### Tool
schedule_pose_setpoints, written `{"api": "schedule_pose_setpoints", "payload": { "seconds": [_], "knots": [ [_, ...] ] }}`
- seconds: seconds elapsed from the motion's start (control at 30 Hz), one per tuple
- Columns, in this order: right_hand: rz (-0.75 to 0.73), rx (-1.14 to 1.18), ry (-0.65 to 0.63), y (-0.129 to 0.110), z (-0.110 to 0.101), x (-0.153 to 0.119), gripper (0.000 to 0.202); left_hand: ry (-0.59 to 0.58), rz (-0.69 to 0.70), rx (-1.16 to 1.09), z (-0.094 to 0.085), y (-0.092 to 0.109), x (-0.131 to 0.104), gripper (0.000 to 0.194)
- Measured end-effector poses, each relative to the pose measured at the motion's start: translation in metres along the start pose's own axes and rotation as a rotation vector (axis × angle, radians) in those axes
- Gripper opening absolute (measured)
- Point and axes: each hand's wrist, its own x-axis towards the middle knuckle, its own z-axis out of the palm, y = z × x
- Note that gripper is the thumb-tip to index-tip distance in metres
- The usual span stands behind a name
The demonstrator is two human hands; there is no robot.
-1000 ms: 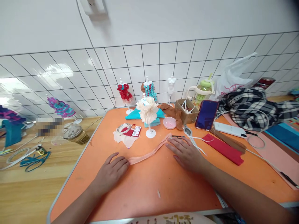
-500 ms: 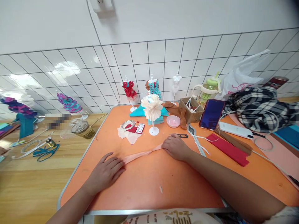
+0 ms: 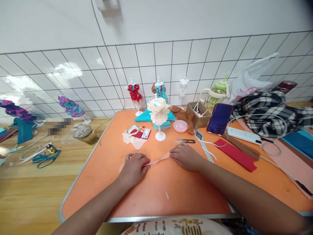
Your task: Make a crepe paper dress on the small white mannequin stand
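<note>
Fingers of both hands on the pale pink strip [image 3: 158,160].

The orange table [image 3: 146,195] has a metal edge. Near its far edge, a white stand [image 3: 160,136] with a cream flower is standing. The pink bowl [image 3: 180,126] lies at its right, the black snips [image 3: 187,141] nearer, and the red fabric [image 3: 236,155] toward the right edge.

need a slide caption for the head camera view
Two bare hands, left and right, hold a pale pink strip on an orange table
</note>
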Motion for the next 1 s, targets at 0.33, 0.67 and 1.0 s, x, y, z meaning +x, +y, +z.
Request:
{"api": "schedule_pose_setpoints", "payload": {
  "seconds": [0.33, 0.67, 1.0],
  "knots": [
    [0.247, -0.021, 0.003, -0.014, -0.007, -0.047, 0.022, 0.158, 0.112, 0.037, -0.013, 0.000, -0.011, 0.050],
    [0.478, 0.207, -0.146, -0.008, -0.006, -0.033, 0.011, -0.084, 0.185, -0.073, 0.001, 0.013, 0.012, 0.009],
    [0.525, 0.525, -0.249, 0.019, -0.002, -0.043, 0.008, 0.077, 0.342, 0.084, -0.001, -0.008, 0.005, 0.027]
  ]
}}
